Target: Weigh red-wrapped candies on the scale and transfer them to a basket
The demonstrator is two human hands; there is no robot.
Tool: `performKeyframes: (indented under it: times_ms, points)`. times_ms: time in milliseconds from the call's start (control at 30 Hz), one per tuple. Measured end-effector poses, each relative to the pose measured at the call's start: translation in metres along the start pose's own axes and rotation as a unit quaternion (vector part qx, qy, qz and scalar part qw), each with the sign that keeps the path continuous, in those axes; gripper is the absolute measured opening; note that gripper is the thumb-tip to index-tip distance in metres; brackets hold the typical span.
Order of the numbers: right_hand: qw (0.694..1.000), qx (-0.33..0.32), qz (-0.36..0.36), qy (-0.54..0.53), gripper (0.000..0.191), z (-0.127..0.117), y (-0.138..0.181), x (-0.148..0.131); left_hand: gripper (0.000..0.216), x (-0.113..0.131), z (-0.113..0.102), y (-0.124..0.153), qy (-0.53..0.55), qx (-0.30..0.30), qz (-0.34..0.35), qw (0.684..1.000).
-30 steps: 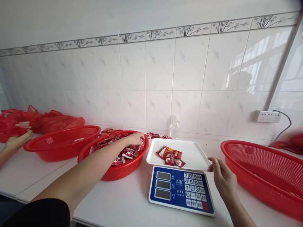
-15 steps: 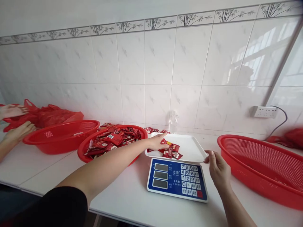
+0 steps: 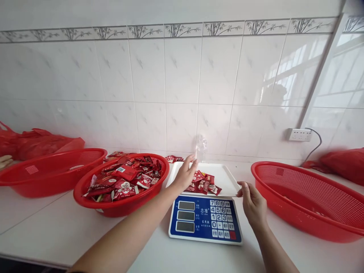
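Observation:
My left hand is over the left part of a white tray, fingers apart, beside a small heap of red snack packets. Part of the heap is hidden behind that hand. My right hand pinches the tray's right front corner between thumb and fingers. Under the tray's front edge sits a blue and white weighing scale with a keypad and three dark displays. Left of it stands a red basket full of similar packets.
A red basket stands at right, another red basket at far left. Behind the tray is a clear plastic bottle. Red plastic bags lie at the back left. Another person's hand shows at the left edge. A socket strip is on the wall.
My left hand has lifted off the packets and drawn back left, its fingers now pointing up. More packets show on the tray. My right hand stays on the corner. The view has turned left to right.

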State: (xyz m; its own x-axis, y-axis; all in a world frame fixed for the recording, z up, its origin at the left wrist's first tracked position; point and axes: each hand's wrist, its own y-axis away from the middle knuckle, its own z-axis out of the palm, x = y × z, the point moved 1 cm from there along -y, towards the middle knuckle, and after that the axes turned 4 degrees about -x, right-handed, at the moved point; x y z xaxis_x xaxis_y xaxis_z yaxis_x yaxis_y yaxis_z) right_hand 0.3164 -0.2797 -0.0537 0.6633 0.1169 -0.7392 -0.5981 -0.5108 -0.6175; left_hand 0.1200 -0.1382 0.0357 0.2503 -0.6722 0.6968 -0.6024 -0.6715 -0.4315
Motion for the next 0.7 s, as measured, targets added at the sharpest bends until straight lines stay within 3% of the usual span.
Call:
performKeyframes:
  times_ms: [100,233,433,700]
  points:
    - [1.000,0.000,-0.016,0.008,0.047,0.003,0.001,0.002,0.037,-0.005,-0.013,0.034,0.076,0.155,0.101,0.980]
    - [0.998,-0.014,-0.044,0.033,0.043,0.007,0.004,0.000,0.030,-0.028,-0.021,0.071,0.061,0.237,0.154,0.957]
    - [0.987,-0.090,-0.080,0.110,0.040,0.022,0.001,-0.021,0.028,-0.044,-0.022,0.074,0.067,0.215,0.161,0.961]
    - [0.957,-0.222,-0.068,0.172,0.036,0.048,-0.012,-0.062,0.029,-0.051,-0.025,0.069,0.102,0.218,0.157,0.958]
